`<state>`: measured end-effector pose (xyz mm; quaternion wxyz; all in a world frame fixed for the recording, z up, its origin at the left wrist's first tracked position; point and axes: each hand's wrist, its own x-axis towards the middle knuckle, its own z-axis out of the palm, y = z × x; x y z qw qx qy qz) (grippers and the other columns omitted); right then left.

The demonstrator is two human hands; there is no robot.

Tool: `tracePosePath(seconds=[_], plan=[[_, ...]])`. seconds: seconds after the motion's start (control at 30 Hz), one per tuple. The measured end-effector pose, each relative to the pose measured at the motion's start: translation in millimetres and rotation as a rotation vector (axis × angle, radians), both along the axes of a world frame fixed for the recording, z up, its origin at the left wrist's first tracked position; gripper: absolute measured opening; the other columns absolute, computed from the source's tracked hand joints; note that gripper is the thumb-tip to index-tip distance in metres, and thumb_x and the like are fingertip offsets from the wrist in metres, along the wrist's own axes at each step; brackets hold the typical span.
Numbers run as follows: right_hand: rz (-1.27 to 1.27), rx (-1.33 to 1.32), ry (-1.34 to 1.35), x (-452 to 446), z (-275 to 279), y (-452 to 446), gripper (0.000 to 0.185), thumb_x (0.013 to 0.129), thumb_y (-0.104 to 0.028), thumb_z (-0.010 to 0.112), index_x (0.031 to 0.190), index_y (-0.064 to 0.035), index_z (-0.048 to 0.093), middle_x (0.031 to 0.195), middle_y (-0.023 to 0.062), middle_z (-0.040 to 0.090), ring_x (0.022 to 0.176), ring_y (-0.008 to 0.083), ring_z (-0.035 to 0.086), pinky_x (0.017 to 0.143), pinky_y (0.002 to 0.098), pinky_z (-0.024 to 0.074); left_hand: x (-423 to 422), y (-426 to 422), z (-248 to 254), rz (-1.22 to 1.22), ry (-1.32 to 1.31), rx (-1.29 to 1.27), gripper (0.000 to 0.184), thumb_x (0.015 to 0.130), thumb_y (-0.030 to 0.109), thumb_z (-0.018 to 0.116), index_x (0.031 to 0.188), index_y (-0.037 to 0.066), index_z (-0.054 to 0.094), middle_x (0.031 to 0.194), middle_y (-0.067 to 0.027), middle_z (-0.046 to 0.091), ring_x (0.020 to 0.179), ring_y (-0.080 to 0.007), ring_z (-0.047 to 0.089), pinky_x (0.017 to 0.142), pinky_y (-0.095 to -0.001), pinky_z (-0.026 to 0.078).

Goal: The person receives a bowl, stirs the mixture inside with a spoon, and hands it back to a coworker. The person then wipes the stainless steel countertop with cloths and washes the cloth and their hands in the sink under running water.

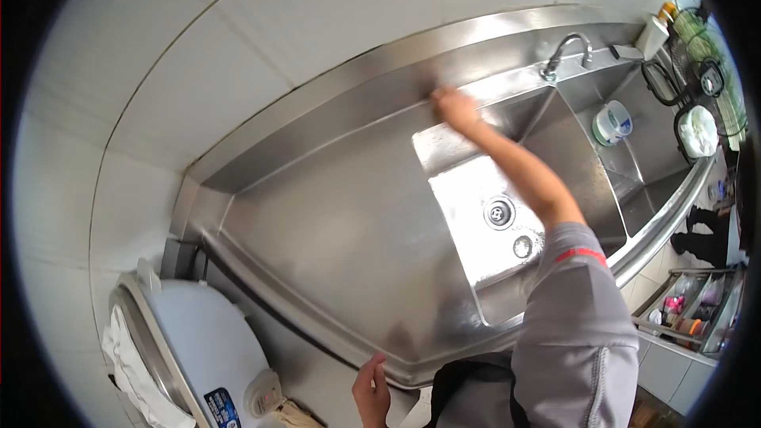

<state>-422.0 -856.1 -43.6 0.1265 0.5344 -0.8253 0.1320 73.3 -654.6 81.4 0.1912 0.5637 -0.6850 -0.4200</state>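
Note:
My right hand (457, 108) is at the back of the steel counter, by the rear ledge and the corner of the near sink basin (468, 190). Its fingers are closed, and whatever they hold, if anything, is hidden. The forearm reaches over the basin, where a round drain shows. Near the front edge of the steel counter (341, 230), my left hand (372, 390) hangs with thumb and fingers apart and nothing between them. A curved faucet (567, 55) rises behind the basins.
In the second basin lies a white and green tub (612, 123). Black-handled baskets (682, 87) and a white bottle (653, 37) stand at the right. A large lidded appliance (206, 341) is at the lower left. A person's dark-clothed legs (701, 238) show at far right.

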Motion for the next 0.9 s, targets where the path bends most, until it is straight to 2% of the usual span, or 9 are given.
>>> tracePosePath(seconds=[0.17,0.23,0.33,0.4,0.53,0.6,0.73,0.8,0.9], plan=[[0.079,-0.149,0.054,-40.2,-8.9,18.7,0.020,0.070,-0.013,0.058,0.088,-0.0116,0.051,0.092,0.0078,0.047,0.091,0.0253,0.051,0.071,0.0376,0.0450,-69.3,-1.3,12.8,-0.114,-0.070,-0.044,0.020,0.085,0.003,0.048,0.102,0.002,0.059,0.090,-0.0093,0.064,0.087,-0.0163,0.059,0.079,-0.0269,0.043],[-0.094,-0.208,-0.020,-95.2,-20.0,49.7,0.033,0.062,-0.009,0.064,0.091,-0.0129,0.051,0.098,0.0082,0.047,0.090,0.0265,0.049,0.071,0.0372,0.0435,-89.3,10.9,10.4,-0.121,-0.072,-0.019,0.021,0.085,0.002,0.047,0.102,0.002,0.059,0.090,-0.0093,0.064,0.087,-0.0165,0.059,0.079,-0.0270,0.043],[-0.438,-0.064,0.059,-167.1,-5.4,92.1,0.020,0.073,-0.012,0.057,0.093,-0.0096,0.054,0.097,0.0097,0.050,0.089,0.0271,0.053,0.066,0.0367,0.0498,-115.5,26.8,8.8,-0.146,-0.092,0.006,0.021,0.085,0.002,0.047,0.102,0.002,0.059,0.091,-0.0090,0.064,0.088,-0.0169,0.059,0.079,-0.0268,0.043],[-0.519,0.110,-0.138,-192.5,7.1,92.2,0.014,0.077,-0.010,0.051,0.089,-0.0038,0.053,0.096,0.0140,0.050,0.091,0.0283,0.054,0.071,0.0346,0.0515,-129.9,38.4,8.0,-0.144,-0.103,0.018,0.021,0.086,0.003,0.047,0.102,0.003,0.059,0.091,-0.0086,0.064,0.088,-0.0171,0.059,0.079,-0.0266,0.043],[-0.541,-0.094,0.081,-193.8,-12.9,85.0,0.016,0.079,-0.013,0.047,0.089,-0.0040,0.056,0.093,0.0128,0.051,0.090,0.0256,0.054,0.075,0.0339,0.0494,-153.9,53.0,6.4,-0.206,-0.116,-0.010,0.021,0.085,0.003,0.048,0.103,0.003,0.058,0.093,-0.0110,0.063,0.088,-0.0208,0.060,0.076,-0.0280,0.045],[-0.339,-0.096,0.106,-188.3,-9.6,107.1,0.018,0.079,-0.014,0.048,0.090,-0.0020,0.056,0.096,0.0136,0.052,0.090,0.0254,0.054,0.076,0.0357,0.0483,-173.3,58.2,13.7,-0.213,-0.099,-0.054,0.020,0.085,0.003,0.047,0.103,0.003,0.058,0.092,-0.0112,0.062,0.087,-0.0214,0.060,0.076,-0.0282,0.045],[-0.298,0.347,-0.343,-204.3,22.9,185.4,0.018,0.079,-0.013,0.051,0.092,-0.0010,0.054,0.099,0.0159,0.053,0.093,0.0295,0.052,0.077,0.0415,0.0459,-186.4,73.1,16.5,-0.204,-0.090,-0.022,0.020,0.086,0.005,0.047,0.102,0.003,0.058,0.092,-0.0121,0.062,0.087,-0.0228,0.060,0.077,-0.0288,0.044],[-0.413,0.070,-0.289,-227.4,33.5,210.9,0.019,0.077,-0.007,0.052,0.095,-0.0026,0.053,0.099,0.0171,0.052,0.093,0.0325,0.051,0.078,0.0413,0.0458,-189.6,79.8,15.5,-0.206,-0.108,-0.027,0.020,0.086,0.006,0.047,0.102,0.002,0.058,0.092,-0.0128,0.062,0.088,-0.0231,0.060,0.077,-0.0288,0.044],[-0.254,-0.366,-0.160,-283.8,-1.7,191.2,0.022,0.074,-0.006,0.055,0.096,-0.0028,0.052,0.100,0.0181,0.052,0.092,0.0346,0.051,0.077,0.0424,0.0450,-194.6,83.4,2.7,-0.249,-0.157,-0.009,0.021,0.086,0.007,0.047,0.103,0.002,0.058,0.091,-0.0137,0.062,0.087,-0.0238,0.061,0.076,-0.0291,0.045]])
